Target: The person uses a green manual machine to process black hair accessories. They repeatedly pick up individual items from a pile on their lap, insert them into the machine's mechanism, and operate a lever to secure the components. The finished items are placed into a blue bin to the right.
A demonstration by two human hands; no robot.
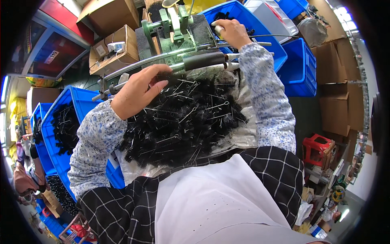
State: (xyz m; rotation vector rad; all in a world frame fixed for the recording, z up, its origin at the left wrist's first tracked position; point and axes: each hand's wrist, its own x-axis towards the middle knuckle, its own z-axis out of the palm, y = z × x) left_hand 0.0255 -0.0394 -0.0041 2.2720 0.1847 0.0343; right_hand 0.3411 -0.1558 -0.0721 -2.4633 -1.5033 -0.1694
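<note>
Wire-handled black bristle brushes (183,118) lie in a big heap before my lap, many with looped wire ends. My left hand (140,87) is over the heap's far left edge, beside the machine's metal bar (142,62). Its thumb and index finger are spread, with nothing visible between them. At the far right, my right hand (233,33) is above the near left part of a blue bin (264,30) holding more black brushes. White covers show on its fingertips. Those fingers are bent close together, and whatever they pinch is too small to make out.
A green machine (172,26) stands beyond the heap, with a dark roller (203,61) across its front. Another blue bin (83,101) with black brushes is at left. A cardboard box (115,53) sits left of the machine; a blue crate (300,71) stands at right.
</note>
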